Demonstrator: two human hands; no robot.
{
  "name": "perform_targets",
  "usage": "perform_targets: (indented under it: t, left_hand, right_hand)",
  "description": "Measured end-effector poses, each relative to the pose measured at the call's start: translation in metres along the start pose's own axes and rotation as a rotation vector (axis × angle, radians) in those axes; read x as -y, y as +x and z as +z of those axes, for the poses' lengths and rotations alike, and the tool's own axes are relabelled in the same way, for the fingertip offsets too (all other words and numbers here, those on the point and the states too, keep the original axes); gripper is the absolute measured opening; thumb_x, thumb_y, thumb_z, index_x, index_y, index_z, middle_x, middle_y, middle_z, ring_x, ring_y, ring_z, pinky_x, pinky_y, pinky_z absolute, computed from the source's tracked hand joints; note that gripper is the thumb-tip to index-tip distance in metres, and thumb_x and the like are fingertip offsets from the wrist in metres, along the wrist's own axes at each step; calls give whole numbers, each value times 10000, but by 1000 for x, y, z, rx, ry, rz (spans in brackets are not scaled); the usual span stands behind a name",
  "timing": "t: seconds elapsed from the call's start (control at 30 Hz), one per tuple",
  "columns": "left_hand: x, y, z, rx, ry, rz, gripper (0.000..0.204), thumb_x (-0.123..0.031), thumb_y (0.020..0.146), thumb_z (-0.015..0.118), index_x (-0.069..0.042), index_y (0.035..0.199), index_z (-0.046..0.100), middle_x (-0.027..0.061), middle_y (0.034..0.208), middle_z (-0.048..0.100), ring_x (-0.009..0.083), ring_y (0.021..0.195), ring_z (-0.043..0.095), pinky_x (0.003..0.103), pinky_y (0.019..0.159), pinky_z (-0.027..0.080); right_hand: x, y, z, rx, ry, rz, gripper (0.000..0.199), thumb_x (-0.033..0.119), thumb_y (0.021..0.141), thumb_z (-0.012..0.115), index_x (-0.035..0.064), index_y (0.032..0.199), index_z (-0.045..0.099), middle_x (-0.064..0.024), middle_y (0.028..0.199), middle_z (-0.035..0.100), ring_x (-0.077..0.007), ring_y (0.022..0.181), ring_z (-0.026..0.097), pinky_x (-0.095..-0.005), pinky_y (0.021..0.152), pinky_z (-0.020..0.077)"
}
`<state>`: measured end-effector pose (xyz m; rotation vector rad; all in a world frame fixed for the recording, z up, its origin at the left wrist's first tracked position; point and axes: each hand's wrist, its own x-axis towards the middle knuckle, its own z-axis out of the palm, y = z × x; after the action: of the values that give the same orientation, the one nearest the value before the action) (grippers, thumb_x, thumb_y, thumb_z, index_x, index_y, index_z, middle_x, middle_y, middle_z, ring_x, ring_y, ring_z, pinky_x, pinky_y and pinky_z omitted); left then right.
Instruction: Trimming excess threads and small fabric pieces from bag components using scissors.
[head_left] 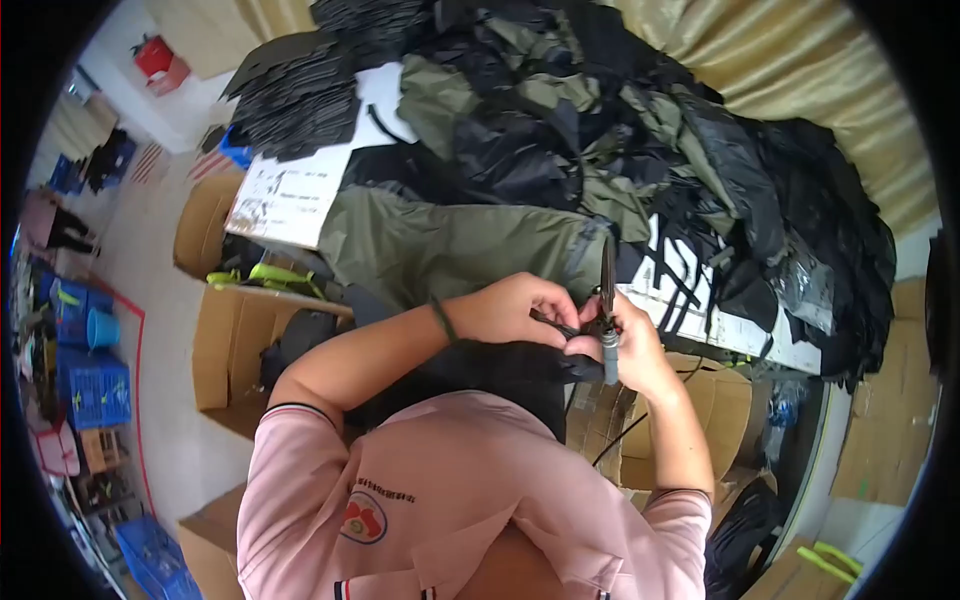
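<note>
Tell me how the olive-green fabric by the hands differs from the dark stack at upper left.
The olive-green fabric is a wrinkled spread; the dark stack is many flat layered pieces. The fabric is green, the stack blackish. The fabric reaches close to the left hand; the stack lies farther off. Both rest on the table.

A gold curtain (790,60) hangs in folds behind the far right of the surface (285,205), where a clear plastic bag (808,290) lies crumpled. Off the left end stands an open cardboard box (222,330), with a bright yellow-green strip (285,277) near its upper edge. A red line (142,400) runs along the pale floor (175,350); beyond it, a light-blue bucket (101,328) sits above a blue crate (97,390). Farther up that side are another person (67,225), partly visible, and a red box (152,58). Brown cardboard (885,400) covers the right edge.
</note>
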<state>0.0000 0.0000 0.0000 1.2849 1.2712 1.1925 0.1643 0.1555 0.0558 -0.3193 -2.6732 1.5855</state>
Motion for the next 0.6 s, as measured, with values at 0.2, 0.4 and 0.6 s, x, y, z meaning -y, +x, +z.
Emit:
perform_targets:
  t: [0.2, 0.4, 0.6]
  left_hand:
    - [68, -114, -71, -1331, 241, -24, 295, -151, 820, 726, -54, 1069, 601, 77, 1009, 561, 157, 887, 572, 283, 795, 476]
    - [169, -197, -41, -1333, -278, -378, 692, -388, 762, 780, 4, 1242, 472, 147, 1160, 541, 240, 1046, 537, 331, 902, 441]
    - [152, -194, -50, -1185, -823, -36, 210, -149, 899, 606, -91, 1100, 634, -47, 886, 637, 65, 666, 530, 252, 577, 415]
  right_hand:
    - [-38, 2, 8, -132, -24, -12, 278, -20, 726, 767, 35, 878, 541, 4, 797, 572, -94, 768, 526, -252, 702, 448]
    - [-52, -1, -1, -203, 65, 55, 281, -36, 737, 755, 60, 865, 524, 24, 811, 564, -76, 749, 507, -223, 686, 417]
    - [-57, -4, -18, -309, 46, 67, 279, -44, 758, 722, 81, 826, 481, 43, 770, 496, -64, 712, 454, -213, 646, 379]
